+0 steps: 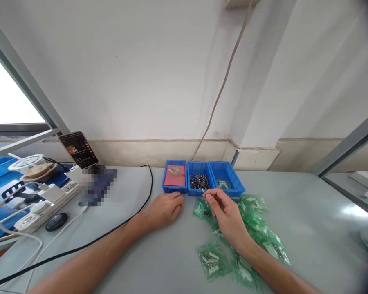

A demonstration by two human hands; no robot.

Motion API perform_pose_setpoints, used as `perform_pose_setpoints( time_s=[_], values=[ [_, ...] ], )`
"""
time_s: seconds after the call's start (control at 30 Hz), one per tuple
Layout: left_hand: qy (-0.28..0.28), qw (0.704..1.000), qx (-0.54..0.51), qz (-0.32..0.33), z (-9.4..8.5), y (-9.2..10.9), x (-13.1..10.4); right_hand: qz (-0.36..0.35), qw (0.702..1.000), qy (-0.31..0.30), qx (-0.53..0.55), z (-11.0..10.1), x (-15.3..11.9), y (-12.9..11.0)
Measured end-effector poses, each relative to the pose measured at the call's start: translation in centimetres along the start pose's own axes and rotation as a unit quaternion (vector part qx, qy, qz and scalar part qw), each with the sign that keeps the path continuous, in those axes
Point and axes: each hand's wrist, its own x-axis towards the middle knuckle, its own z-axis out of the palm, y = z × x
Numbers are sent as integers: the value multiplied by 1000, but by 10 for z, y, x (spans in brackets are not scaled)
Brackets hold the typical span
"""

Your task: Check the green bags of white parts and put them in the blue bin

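My right hand [223,210] is pinched on a small screw [203,191] just in front of the middle blue bin [198,164], which holds many dark metal screws [198,181]. My left hand [166,209] rests on the table with its fingers curled; what it holds, if anything, is hidden. The left blue bin [174,190] holds a red sheet [174,179] with small pale pieces on it. In the right blue bin [225,167] lies a small clear bag [223,184]. Green plastic bags [214,261] with white and metal parts lie around and under my right forearm.
A phone [78,149] stands upright at the left back. A power strip [46,202], a round black object [56,221] and a lidded cup [29,162] are at the left. A black cable [101,238] crosses the table beside my left arm.
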Motion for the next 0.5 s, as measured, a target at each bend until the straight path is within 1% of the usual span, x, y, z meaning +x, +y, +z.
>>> perform_pose_setpoints(
  time_s=[0.23, 0.5],
  values=[
    [27, 998, -48, 2, 6, -4, -1, -1, 1000, -2, -3, 0, 1, 2],
    [7, 1000, -28, -7, 3, -2, 1, -7, 1000, 0, -10, 0, 2, 1]
  ],
)
